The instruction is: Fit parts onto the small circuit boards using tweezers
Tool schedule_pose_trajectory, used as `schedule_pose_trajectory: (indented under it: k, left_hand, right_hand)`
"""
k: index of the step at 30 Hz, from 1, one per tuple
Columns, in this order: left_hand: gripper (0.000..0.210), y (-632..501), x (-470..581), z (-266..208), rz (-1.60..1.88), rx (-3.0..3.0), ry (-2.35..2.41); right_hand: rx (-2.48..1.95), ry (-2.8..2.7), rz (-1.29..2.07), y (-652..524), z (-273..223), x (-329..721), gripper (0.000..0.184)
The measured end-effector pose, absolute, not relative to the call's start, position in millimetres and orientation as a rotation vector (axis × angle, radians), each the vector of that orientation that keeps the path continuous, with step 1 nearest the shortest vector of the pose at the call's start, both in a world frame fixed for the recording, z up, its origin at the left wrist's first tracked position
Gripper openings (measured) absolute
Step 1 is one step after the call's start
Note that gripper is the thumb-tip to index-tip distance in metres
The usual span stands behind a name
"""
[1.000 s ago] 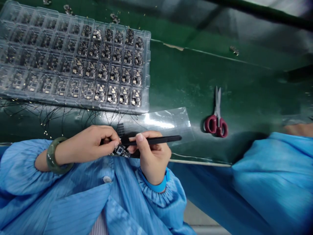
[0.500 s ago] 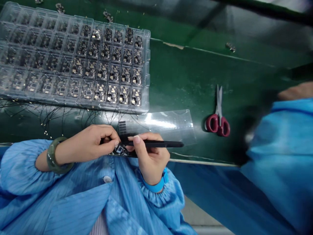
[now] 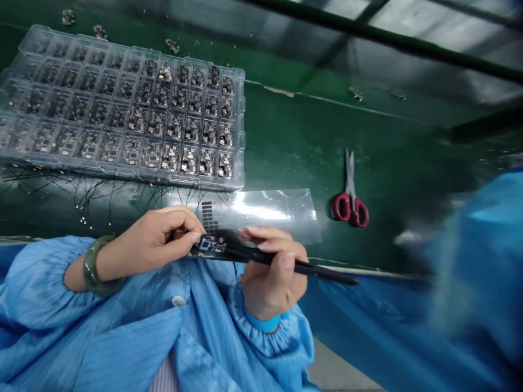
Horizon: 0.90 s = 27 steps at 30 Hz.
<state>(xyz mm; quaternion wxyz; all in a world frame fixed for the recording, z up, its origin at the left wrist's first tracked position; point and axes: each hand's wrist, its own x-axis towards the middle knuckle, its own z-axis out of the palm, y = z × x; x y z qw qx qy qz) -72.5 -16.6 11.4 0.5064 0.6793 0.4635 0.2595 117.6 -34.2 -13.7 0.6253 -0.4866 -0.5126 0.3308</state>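
Observation:
My left hand [image 3: 159,237] is closed, its thumb and fingertips pinching the left end of a small circuit board [image 3: 210,245] at the table's near edge. In my right hand [image 3: 278,272] is a pair of slim black tweezers [image 3: 327,273], held at a slant with the tips pointing left at the board's right end. Whether the tips touch the board I cannot make out. Just beyond my hands lies a clear plastic sheet [image 3: 278,212] bearing small black rectangular pieces [image 3: 207,209] in rows.
A clear compartment tray [image 3: 239,130] full of circuit boards stands at the left, with thin black wires [image 3: 98,198] along its front. Red-handled scissors [image 3: 350,196] lie to the right. Small metallic parts [image 3: 355,93] are scattered behind. Another person's blue sleeve [image 3: 490,261] is at the right.
My right hand has moved right and slightly down, drawing the tweezers back and tilting them, so more of the board shows. My left hand keeps its pinch. The neighbouring person's sleeve has shifted and blurred.

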Motion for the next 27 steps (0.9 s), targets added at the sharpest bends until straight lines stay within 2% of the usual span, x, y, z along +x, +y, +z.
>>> schedule_pose_trajectory:
  k: [5, 10, 15, 21, 27]
  left_hand:
    - [0.011, -21, -71, 12, 0.763, 1.678, 1.11]
    - [0.011, -25, -71, 10, 0.826, 1.676, 1.061]
    - [0.005, -26, -71, 14, 0.895, 1.689, 1.022]
    - [0.004, -28, -71, 13, 0.932, 1.723, 1.02]
    - [0.017, -27, -77, 14, 0.967, 1.933, 0.91]
  right_hand:
    - [-1.277, -1.484, 0.912, -39, -10, 119, 0.014]
    - [-1.32, -1.642, 0.789, -41, -9, 116, 0.011]
    - [-1.172, -1.76, 0.654, -43, -3, 114, 0.007]
    - [-1.011, -1.806, 0.541, -43, -2, 115, 0.015]
    - [-0.953, -1.933, 0.415, -40, 2, 118, 0.021]
